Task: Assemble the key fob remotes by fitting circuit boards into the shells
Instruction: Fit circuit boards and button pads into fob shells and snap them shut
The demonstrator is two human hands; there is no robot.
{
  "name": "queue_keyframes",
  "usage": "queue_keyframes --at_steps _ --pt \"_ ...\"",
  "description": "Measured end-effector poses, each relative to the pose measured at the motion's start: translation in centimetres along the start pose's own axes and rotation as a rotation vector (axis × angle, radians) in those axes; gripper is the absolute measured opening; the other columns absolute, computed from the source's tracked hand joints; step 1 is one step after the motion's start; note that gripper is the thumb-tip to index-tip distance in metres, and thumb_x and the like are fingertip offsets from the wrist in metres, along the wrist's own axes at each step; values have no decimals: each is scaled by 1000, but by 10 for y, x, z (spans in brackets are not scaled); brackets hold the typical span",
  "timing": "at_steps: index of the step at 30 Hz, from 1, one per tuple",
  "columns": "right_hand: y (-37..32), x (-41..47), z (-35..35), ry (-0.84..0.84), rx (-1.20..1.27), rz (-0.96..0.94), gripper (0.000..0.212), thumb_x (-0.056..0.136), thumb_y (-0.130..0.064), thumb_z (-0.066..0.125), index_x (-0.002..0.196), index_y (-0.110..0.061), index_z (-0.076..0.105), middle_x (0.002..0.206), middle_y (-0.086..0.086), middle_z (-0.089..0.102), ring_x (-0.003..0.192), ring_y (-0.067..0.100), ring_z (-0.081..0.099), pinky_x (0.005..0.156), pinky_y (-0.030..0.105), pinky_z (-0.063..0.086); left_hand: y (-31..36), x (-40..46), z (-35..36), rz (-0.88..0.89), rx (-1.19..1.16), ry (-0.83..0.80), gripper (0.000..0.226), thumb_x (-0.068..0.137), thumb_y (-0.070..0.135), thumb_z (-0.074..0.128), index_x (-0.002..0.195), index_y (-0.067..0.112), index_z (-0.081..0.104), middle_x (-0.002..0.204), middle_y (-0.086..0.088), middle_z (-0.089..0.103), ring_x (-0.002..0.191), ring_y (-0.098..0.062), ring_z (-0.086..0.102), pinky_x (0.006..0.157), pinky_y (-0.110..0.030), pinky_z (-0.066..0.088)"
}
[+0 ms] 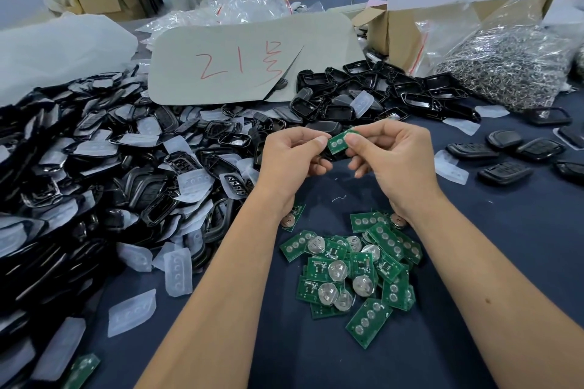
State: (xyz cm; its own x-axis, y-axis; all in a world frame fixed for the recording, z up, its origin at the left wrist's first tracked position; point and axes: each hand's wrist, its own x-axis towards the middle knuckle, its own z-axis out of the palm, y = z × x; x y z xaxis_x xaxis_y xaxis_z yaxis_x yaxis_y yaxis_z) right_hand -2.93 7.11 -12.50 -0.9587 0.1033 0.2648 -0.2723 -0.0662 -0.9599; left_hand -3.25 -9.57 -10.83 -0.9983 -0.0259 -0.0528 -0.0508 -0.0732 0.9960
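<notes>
Above the dark blue table, my left hand grips a black fob shell, mostly hidden under my fingers. My right hand pinches a green circuit board and holds it on top of that shell. Below my wrists lies a loose pile of green circuit boards, some showing round silver battery clips. A big heap of black shells and translucent button pads fills the left side. More black shell frames are piled beyond my hands.
Several closed black fobs lie at the right. A grey card with red writing rests on the piles. A bag of metal key rings and an open cardboard box stand at the back right. Loose translucent pads lie near my left forearm.
</notes>
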Motion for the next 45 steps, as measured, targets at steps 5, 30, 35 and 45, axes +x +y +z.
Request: queue_keyframes --at_steps 5,30,35,45 --pt "2 1 0 -28 -90 -10 8 88 -11 82 88 -6 76 69 14 73 50 25 66 44 28 51 -1 0 -1 14 31 -14 10 95 3 70 89 8 77 72 -5 72 56 -13 63 54 -18 50" --pt "1 -2 0 19 -192 29 13 90 -14 81 85 -7 70 66 10 72 46 17 59 39 26 44 -6 4 -5 20 42 -26 8 88 0 78 83 7 76 67 -2 72 48 -9 56 49 -17 45" --pt "1 0 -1 25 -160 64 12 89 -12 81 85 -6 70 65 11 71 46 16 57 39 24 41 -8 5 -7 13 25 -38 6 88 2 78 84 6 77 69 -4 71 50 -10 57 50 -17 45" --pt "-3 2 -3 41 33 148 12 91 -6 77 80 -9 75 64 10 70 44 12 53 38 20 35 -8 7 -6 -8 -42 -19 9 95 12 73 96 4 78 61 -3 62 52 -8 55 52 -17 46"
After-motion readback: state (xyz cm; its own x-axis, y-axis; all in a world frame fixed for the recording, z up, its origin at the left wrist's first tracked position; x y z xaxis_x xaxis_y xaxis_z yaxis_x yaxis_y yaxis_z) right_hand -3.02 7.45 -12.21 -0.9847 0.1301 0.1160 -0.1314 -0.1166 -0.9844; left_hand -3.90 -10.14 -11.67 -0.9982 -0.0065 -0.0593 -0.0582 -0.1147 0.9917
